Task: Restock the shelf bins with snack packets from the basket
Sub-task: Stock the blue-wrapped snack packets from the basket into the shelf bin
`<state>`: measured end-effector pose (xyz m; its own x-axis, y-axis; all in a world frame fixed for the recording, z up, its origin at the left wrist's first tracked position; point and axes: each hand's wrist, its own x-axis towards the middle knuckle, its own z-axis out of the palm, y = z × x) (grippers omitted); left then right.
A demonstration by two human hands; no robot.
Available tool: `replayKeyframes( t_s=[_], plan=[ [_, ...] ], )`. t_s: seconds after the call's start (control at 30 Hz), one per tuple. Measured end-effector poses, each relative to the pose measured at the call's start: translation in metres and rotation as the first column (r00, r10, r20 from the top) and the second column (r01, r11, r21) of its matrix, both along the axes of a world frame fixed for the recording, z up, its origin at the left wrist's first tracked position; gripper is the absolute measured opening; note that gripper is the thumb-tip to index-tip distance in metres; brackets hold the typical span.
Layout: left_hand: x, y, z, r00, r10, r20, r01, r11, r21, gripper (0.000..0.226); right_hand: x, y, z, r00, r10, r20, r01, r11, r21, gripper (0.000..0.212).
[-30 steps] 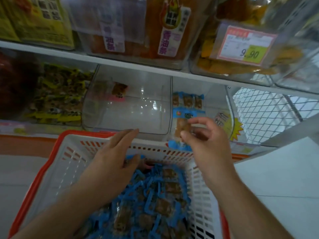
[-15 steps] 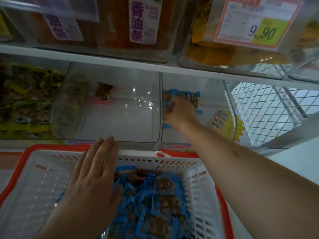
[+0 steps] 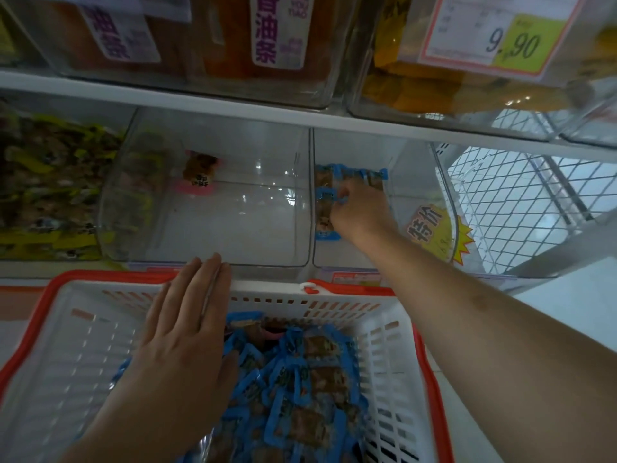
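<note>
A white basket with a red rim (image 3: 334, 297) sits below the shelf, holding several blue snack packets (image 3: 300, 389). My left hand (image 3: 187, 329) lies flat with straight fingers over the basket's far edge, touching the packets. My right hand (image 3: 359, 212) reaches into the right clear bin (image 3: 420, 182) and pinches a blue packet (image 3: 325, 208) among a few blue packets standing at the bin's back (image 3: 350, 173).
The middle clear bin (image 3: 207, 208) holds one pink-edged packet (image 3: 198, 177). A bin of yellow-green packets (image 3: 50, 182) is at left. Upper shelf bins carry orange snacks and a 9.90 price tag (image 3: 500, 31). A wire mesh panel (image 3: 521, 202) stands at right.
My right hand carried a blue packet from above the basket into the right bin. The left hand slid forward to the basket's far edge. The view moved closer to the shelf.
</note>
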<state>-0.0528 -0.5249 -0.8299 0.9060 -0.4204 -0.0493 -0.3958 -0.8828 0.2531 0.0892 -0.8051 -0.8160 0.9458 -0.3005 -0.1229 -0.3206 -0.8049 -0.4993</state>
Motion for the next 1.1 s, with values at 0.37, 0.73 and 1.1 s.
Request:
replayKeyframes(
  t_s=[0.37,0.73,1.1],
  plan=[
    [-0.01,0.032,0.047,0.967,0.2,-0.159,-0.236,0.936,-0.262,0.071,-0.17,0.052,0.055,0.948,0.239,0.209,-0.258,0.964,0.07,0.023],
    [-0.048,0.105,0.045,0.762,0.486,-0.428,-0.563,0.824,-0.066,0.113,-0.227,0.082,-0.038,0.758,0.312,-0.573,-0.543,0.789,-0.288,0.077],
    [-0.062,0.045,0.092,0.832,0.265,-0.488,-0.45,0.836,-0.314,0.01,-0.217,0.099,0.071,0.936,0.104,-0.337,0.143,0.764,0.63,0.022]
  ],
)
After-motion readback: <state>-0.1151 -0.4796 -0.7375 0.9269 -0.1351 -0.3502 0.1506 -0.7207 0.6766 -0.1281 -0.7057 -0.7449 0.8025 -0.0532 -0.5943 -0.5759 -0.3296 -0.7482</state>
